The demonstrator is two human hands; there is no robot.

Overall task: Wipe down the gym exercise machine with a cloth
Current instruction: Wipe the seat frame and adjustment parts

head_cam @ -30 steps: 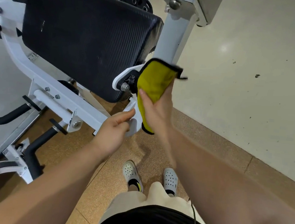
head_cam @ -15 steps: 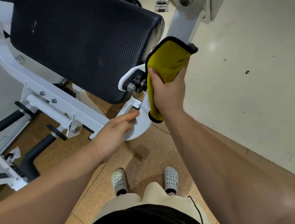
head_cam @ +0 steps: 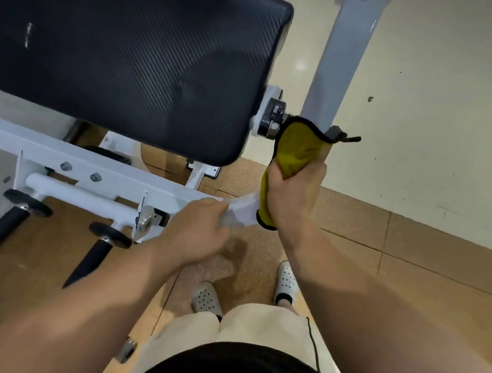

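Above the white clogs on the brown floor, the left hand curls its fingers round the white bracket plate, while the right hand clutches the yellow cloth, bunched against the grey upright just beside the black pad.

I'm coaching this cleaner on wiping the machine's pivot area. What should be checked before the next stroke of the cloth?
1. The right hand grips the yellow cloth: ok.
2. The yellow cloth touches the white bracket: ok.
3. The left hand holds the white bracket: ok.
4. The cloth loop hangs clear of the pivot bolt: ok.
5. The pivot bolt is already clean: cannot tell.
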